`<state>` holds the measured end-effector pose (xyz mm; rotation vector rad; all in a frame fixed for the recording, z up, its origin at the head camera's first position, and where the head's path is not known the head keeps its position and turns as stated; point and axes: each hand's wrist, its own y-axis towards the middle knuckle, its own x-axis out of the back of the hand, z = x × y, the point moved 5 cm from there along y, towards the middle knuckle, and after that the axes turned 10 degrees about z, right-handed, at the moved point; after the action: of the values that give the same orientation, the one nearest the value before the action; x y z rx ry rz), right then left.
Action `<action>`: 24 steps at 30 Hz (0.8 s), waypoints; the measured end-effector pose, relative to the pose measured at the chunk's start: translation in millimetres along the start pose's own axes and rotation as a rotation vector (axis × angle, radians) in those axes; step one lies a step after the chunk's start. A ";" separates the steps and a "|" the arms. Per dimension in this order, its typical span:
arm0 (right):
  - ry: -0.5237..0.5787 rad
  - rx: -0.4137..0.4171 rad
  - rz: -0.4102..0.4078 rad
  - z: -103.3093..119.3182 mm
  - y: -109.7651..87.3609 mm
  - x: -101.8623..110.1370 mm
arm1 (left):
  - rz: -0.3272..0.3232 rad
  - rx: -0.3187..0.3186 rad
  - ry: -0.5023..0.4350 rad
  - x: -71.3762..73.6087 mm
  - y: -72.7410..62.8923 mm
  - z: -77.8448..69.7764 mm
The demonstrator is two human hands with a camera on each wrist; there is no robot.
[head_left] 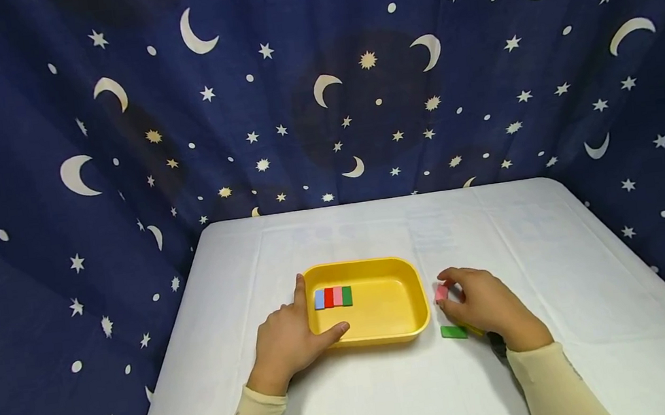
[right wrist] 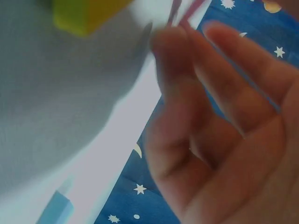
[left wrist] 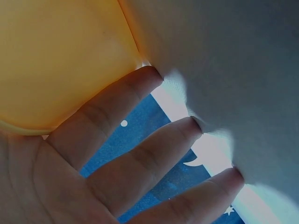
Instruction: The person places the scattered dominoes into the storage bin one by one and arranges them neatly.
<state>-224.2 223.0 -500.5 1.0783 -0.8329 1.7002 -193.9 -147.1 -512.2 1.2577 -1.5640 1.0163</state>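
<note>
A shallow yellow tray sits on the white table. In its left part a blue block, a red block, a pink block and a green block stand side by side in a row. My left hand rests at the tray's left side, index finger along the rim and thumb over the front edge; the left wrist view shows straight fingers, tips against the table. Right of the tray, my right hand pinches another pink block between thumb and fingers.
A loose green block lies below the right hand, beside a partly hidden yellow block. The right wrist view also has a light blue block. Something dark shows under the right wrist. A starry blue curtain surrounds the table.
</note>
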 end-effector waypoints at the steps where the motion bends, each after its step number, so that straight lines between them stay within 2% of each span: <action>1: -0.008 -0.007 -0.016 0.5 -0.1 1.2 | -0.001 -0.002 0.002 0.1 -0.1 -0.3; 7: -0.028 -0.038 -0.128 16.4 5.6 18.6 | -0.006 -0.011 0.006 1.9 0.1 -1.2; 14: -0.028 0.074 -0.269 61.4 25.9 44.4 | -0.006 0.002 0.002 2.6 0.2 -0.2; 24: 0.020 0.165 -0.278 111.6 55.7 46.5 | 0.005 0.010 -0.009 2.5 -0.5 0.0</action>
<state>-252.4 122.3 -418.1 1.2252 -0.5086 1.5602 -193.7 -147.9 -509.8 1.2674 -1.5718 1.0245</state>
